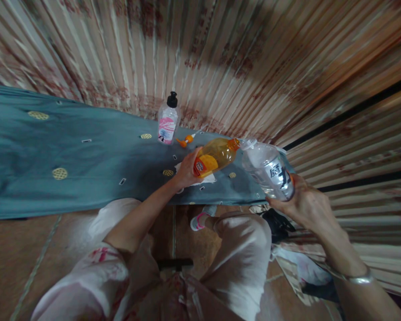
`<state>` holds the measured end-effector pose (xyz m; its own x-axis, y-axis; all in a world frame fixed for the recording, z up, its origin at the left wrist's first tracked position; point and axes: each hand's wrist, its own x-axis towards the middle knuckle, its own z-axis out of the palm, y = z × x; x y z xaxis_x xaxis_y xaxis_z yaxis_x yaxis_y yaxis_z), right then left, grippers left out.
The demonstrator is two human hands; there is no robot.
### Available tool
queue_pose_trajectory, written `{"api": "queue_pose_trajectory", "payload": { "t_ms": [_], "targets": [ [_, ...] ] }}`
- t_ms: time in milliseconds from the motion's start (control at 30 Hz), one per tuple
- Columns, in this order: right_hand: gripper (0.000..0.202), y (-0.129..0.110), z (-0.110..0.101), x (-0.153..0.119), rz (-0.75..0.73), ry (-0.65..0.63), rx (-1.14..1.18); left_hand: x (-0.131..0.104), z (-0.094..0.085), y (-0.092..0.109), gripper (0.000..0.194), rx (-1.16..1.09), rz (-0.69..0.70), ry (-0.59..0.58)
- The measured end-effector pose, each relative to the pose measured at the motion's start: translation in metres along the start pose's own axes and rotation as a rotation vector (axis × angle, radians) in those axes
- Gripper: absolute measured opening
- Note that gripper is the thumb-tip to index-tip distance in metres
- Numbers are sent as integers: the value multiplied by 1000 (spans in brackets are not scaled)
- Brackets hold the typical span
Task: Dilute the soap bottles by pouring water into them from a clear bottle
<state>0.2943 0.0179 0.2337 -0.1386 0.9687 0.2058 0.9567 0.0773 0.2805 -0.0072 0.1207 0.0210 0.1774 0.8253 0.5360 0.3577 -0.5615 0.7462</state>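
Note:
My left hand is closed round the lower part of an orange-tinted clear bottle, which is tilted with its neck toward the right. A large clear plastic bottle with a black-and-white label is gripped near its base by my right hand. It leans to the left, so the two bottle mouths meet or nearly meet; I cannot tell whether they touch. Behind my left hand, an orange pump top with a pale tube lies on the cloth. Under the orange bottle lies a white tissue or paper.
A clear bottle with a black cap and pink label stands upright at the back of the table, which a green patterned cloth covers. Pleated curtains hang behind and to the right. A dark bag sits below the table's right end.

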Motion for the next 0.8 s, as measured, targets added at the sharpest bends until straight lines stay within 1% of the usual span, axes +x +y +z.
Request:
{"api": "queue_pose_trajectory", "payload": {
  "t_ms": [167, 367, 600, 800],
  "targets": [
    [64, -1, -2, 0, -6, -5, -3, 0, -1, 2, 115, -14, -6, -3],
    [64, 0, -1, -1, -16, 13, -1, 0, 1, 0, 116, -2, 6, 8],
    [67, 0, -1, 0, -1, -4, -9, 0, 2, -2, 116, -9, 5, 14],
    [68, 0, -2, 0, 4, -6, -14, 0, 1, 0, 118, -8, 5, 17]
  ]
}}
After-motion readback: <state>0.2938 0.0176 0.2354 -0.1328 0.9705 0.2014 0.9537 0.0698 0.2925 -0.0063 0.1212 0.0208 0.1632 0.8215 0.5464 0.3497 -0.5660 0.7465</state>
